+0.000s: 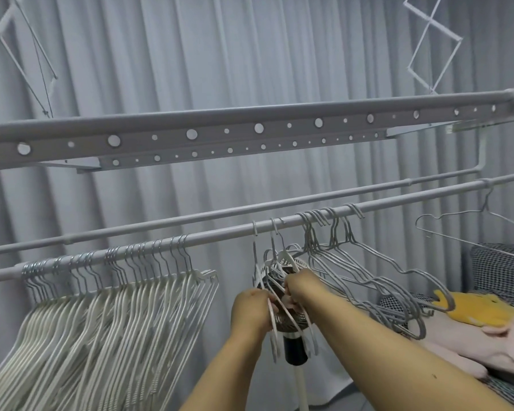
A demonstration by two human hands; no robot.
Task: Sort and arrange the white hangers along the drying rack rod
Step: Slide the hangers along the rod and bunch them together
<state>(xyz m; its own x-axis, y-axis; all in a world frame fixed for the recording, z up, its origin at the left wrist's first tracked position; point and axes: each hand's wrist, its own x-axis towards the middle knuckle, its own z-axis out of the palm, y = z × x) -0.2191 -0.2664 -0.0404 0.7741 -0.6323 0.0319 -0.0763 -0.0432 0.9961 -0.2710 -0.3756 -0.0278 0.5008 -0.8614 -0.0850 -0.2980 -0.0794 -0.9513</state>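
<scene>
At centre frame both hands work a small bunch of white hangers [279, 295] hung from the rod [220, 232]: the left hand [251, 310] curls round their lower bars, the right hand [298, 284] pinches near the necks. They look light, thin and springy (prone to tangling), best held by the hooks. A sorted white row [101, 307] hangs lower left, grey hangers [368, 277] right, before pale curtains [161, 69].

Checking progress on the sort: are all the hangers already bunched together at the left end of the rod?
No: a grey hanger group hangs right of both hands, apart from the white hangers.
</scene>
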